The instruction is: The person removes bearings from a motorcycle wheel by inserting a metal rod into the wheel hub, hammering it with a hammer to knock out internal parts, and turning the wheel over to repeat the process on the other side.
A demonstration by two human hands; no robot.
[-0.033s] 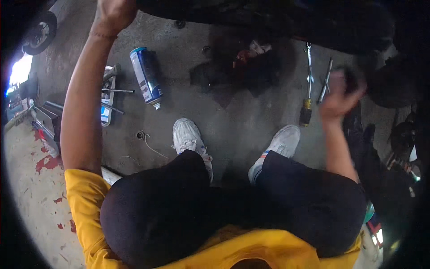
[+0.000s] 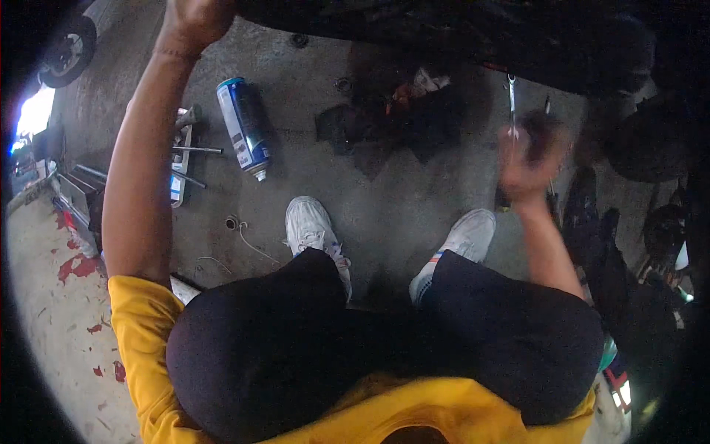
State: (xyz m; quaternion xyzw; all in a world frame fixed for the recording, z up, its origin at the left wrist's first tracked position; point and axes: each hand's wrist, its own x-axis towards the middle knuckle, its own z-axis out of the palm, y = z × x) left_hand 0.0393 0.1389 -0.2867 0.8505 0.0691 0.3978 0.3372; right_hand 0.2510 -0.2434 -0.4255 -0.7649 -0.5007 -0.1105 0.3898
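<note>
My left hand reaches up to the top edge, by the large dark form there; its fingers are out of sight. Smeared by motion, my right hand is over the floor at the right. Its fingers curve round a dark, rounded object whose kind I cannot make out. Just beyond and partly under that hand lies a combination wrench. The hand covers most of a screwdriver and a thin metal rod. Between my arms, a blue and white spray can rests on its side, nozzle toward me.
A dark cloth with a reddish bit on it spreads at the centre. Left of the can is a tray with metal rods. Small round metal parts dot the floor. A large dark bulk spans the top; a wheel stands far left.
My right hand has moved left with the dark object, from beside the rod to over the screwdriver. My left hand has shifted only slightly, to the right.
</note>
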